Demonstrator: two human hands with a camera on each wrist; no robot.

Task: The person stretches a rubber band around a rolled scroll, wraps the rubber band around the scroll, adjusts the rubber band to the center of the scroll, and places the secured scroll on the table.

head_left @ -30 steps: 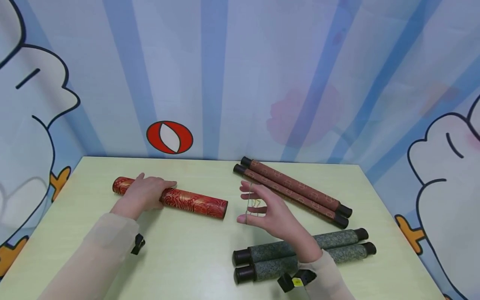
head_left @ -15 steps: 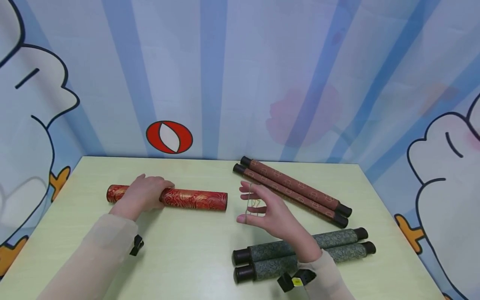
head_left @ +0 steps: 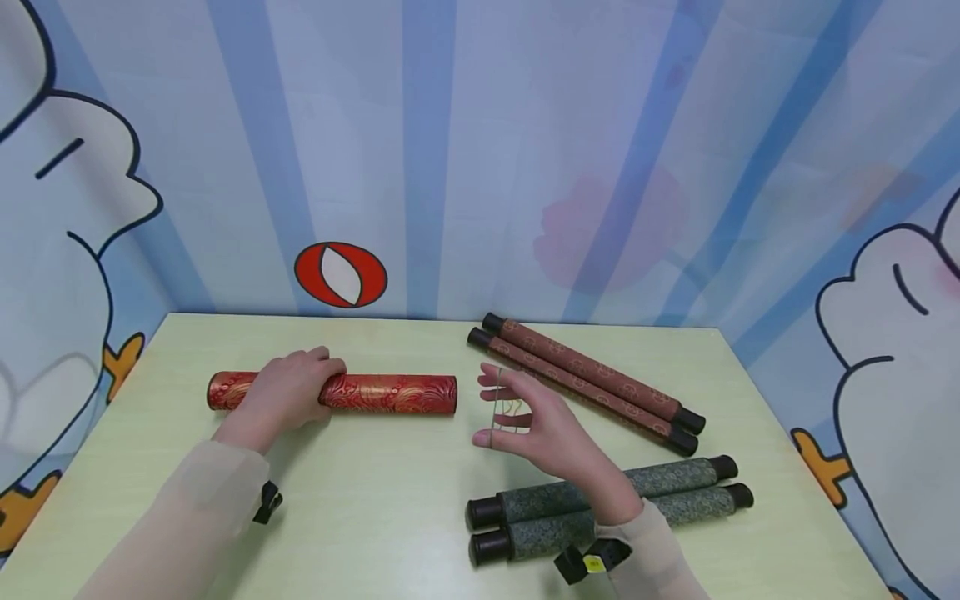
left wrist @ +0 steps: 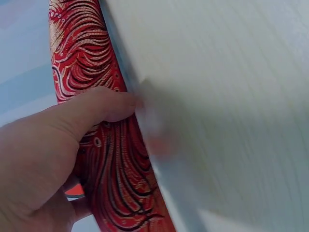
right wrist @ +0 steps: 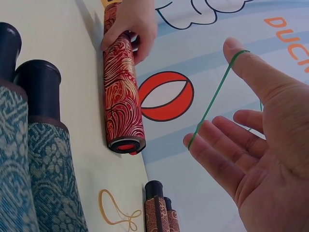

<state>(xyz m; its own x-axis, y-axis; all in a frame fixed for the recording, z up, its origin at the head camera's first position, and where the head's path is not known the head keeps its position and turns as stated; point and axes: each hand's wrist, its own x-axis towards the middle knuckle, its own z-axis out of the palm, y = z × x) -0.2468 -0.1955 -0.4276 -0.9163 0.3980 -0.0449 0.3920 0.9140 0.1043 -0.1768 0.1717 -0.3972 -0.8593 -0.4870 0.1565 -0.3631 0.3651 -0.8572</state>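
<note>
L hand [head_left: 288, 387] grips red roll [head_left: 397, 393], R hand [head_left: 551, 429] w/ stretched green band [right wrist: 214, 96]

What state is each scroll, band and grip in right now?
Left grip: curled round the red scroll.
Right grip: fingers spread, holding no scroll.
Red scroll: rolled up, no band visible on it.
Green band: stretched between the right thumb and a finger.
Yellow band: loose, on the table.
Two brown scrolls: rolled up, lying side by side.
Two grey-green scrolls: rolled up, lying side by side.
</note>
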